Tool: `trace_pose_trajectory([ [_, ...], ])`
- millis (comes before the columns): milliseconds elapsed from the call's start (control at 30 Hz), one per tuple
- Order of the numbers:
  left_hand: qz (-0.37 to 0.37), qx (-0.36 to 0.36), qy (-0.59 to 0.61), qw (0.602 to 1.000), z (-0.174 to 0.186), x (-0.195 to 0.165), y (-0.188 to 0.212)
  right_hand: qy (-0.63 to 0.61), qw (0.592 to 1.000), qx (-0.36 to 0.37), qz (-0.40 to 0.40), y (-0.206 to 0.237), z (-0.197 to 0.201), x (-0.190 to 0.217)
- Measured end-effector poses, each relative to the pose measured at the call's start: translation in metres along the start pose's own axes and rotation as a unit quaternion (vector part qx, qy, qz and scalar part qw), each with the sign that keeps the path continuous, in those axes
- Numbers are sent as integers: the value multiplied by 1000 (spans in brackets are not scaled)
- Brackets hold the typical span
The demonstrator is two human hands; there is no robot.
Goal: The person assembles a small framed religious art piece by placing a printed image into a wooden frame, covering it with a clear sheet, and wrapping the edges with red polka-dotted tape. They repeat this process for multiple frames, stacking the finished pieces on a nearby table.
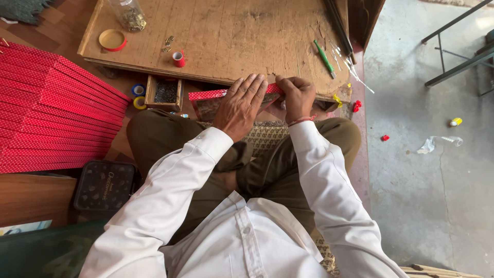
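Note:
A flat red patterned piece (pixel 208 94) lies on edge against the front of the low wooden board (pixel 221 36), over my lap. My left hand (pixel 241 104) rests flat on it, fingers spread and pressing it down. My right hand (pixel 297 96) pinches the piece's right end with closed fingers. Both arms are in white sleeves, and my legs are crossed in olive trousers.
A fanned stack of red patterned sheets (pixel 51 113) lies at left. On the board sit a red-rimmed lid (pixel 112 39), a jar of small metal bits (pixel 128 14), a small red spool (pixel 178 58) and a green pen (pixel 324 58). A small open drawer (pixel 165 92) and a dark tin (pixel 105 186) are nearby.

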State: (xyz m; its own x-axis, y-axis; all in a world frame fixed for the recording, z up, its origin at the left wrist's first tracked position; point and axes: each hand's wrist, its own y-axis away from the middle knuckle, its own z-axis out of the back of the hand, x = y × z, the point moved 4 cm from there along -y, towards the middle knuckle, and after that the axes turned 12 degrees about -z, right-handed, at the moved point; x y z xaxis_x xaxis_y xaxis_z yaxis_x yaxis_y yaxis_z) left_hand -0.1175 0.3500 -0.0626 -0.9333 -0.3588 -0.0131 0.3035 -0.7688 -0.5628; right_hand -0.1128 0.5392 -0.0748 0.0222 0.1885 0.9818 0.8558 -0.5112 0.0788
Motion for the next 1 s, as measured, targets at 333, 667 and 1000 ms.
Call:
trace_pose_trajectory([
  [333,-2,-98,5,995,-5,-11,-47,-99,985,-43,-134,-5,3,-6],
  [667,136,30,140,980,4,3,-73,-90,988,116,-46,8,9,-68],
  [1000,140,9,418,897,50,92,-36,74,970,230,41,-5,-55,-58],
])
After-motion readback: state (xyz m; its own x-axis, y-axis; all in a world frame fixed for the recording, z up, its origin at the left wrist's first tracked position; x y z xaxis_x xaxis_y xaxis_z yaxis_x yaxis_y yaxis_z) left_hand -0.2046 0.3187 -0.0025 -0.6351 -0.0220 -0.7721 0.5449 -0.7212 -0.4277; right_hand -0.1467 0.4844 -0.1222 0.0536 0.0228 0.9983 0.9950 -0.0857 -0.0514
